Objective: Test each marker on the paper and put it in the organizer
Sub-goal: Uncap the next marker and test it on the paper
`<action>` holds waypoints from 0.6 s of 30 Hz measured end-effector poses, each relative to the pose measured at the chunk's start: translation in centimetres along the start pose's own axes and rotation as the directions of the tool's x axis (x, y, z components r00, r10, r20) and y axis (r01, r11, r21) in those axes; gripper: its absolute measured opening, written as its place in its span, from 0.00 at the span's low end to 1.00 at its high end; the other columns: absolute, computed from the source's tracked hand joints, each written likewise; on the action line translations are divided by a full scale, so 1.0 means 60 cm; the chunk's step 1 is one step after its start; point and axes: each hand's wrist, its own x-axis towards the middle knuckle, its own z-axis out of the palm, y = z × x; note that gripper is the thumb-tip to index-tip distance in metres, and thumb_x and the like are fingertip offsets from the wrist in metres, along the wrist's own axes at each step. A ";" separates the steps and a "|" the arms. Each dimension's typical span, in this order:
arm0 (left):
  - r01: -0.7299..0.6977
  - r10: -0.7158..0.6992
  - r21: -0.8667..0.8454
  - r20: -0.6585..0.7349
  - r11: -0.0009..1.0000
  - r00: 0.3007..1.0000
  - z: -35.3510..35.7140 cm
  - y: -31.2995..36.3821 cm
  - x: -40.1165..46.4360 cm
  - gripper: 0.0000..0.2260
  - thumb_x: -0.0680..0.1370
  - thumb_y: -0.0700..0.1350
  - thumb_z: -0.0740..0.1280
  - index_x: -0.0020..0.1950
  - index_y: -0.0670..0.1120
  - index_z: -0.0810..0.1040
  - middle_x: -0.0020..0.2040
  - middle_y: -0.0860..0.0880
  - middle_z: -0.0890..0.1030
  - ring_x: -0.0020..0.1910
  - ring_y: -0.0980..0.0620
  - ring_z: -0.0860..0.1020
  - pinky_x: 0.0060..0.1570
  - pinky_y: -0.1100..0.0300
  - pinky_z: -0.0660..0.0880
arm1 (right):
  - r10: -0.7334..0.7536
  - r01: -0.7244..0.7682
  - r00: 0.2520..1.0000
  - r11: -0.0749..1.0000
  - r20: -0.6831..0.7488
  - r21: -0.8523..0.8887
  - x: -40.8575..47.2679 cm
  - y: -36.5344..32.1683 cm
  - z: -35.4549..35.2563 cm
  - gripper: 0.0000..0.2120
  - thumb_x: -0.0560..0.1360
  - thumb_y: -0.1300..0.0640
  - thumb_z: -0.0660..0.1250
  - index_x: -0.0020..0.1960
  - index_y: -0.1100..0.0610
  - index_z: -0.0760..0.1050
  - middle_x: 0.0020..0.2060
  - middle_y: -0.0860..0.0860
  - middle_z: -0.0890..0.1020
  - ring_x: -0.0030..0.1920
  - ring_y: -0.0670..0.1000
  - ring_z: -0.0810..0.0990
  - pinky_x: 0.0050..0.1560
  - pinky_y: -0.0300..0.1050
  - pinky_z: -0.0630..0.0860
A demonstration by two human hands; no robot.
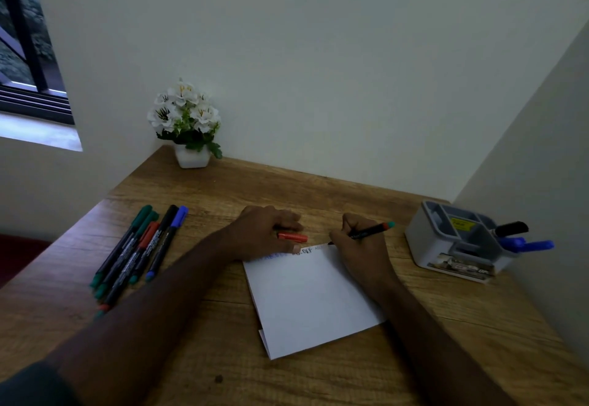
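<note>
At nine o'clock on a wooden desk (197,326) in a pale-walled corner, spare markers (140,246); centre, the left hand (264,233) clutches a red cap (292,237), the right hand (357,243) pinches a marker (369,232) on the paper (312,297); organizer (446,246) at three o'clock.

1. Counter (287,188): wood w/ visible grain, matt finish.
2. Paper (312,300): plain white sheet, smooth, matt, folded.
3. Organizer (424,239): grey-white plastic, smooth, slight sheen.
4. Markers (137,252): plastic barrels, dark, semi-gloss; coloured caps.
5. Flower pot (192,159): white, smooth, looks ceramic or plastic, can't tell.
</note>
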 end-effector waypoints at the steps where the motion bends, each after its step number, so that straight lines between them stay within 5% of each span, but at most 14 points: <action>1: 0.002 -0.002 -0.004 -0.002 1.000 1.000 0.000 0.000 0.000 0.33 0.65 0.71 0.64 0.67 0.58 0.76 0.73 0.57 0.70 0.73 0.57 0.67 0.74 0.46 0.58 | 0.006 -0.006 1.000 1.000 -0.023 0.027 0.000 0.000 -0.003 0.17 0.70 0.72 0.66 0.30 0.58 0.64 0.26 0.51 0.67 0.29 0.45 0.66 0.31 0.35 0.67; 5: -0.015 0.011 -0.073 -0.058 0.997 0.998 -0.003 0.004 -0.001 0.27 0.67 0.63 0.71 0.63 0.54 0.80 0.69 0.55 0.75 0.69 0.57 0.71 0.72 0.51 0.65 | 0.038 -0.018 0.993 0.985 -0.109 0.174 -0.002 0.001 -0.020 0.14 0.72 0.72 0.64 0.31 0.58 0.69 0.31 0.55 0.71 0.34 0.49 0.70 0.39 0.37 0.72; 8: -0.037 0.024 -0.124 -0.107 0.992 0.994 -0.002 0.001 0.000 0.16 0.71 0.53 0.74 0.58 0.51 0.84 0.65 0.52 0.79 0.65 0.57 0.75 0.67 0.51 0.72 | -0.032 0.046 0.994 0.988 -0.101 0.145 -0.004 -0.012 -0.019 0.09 0.72 0.72 0.67 0.35 0.64 0.72 0.34 0.59 0.76 0.37 0.51 0.74 0.41 0.41 0.73; 12: -0.056 0.030 -0.125 -0.204 0.991 0.979 -0.002 0.010 0.000 0.13 0.72 0.46 0.76 0.55 0.47 0.84 0.56 0.50 0.84 0.55 0.55 0.81 0.57 0.52 0.77 | -0.083 0.087 0.996 0.987 -0.031 0.139 -0.006 -0.021 -0.023 0.09 0.73 0.65 0.71 0.35 0.58 0.77 0.34 0.56 0.79 0.38 0.51 0.77 0.40 0.40 0.73; 18: -0.199 0.067 -0.314 -0.386 0.928 0.920 -0.009 0.034 -0.005 0.06 0.73 0.39 0.74 0.49 0.47 0.84 0.44 0.54 0.84 0.46 0.56 0.80 0.43 0.70 0.71 | -0.050 0.021 0.996 0.943 0.079 0.333 -0.005 -0.028 -0.021 0.09 0.73 0.76 0.62 0.38 0.66 0.74 0.29 0.53 0.81 0.29 0.49 0.75 0.33 0.39 0.72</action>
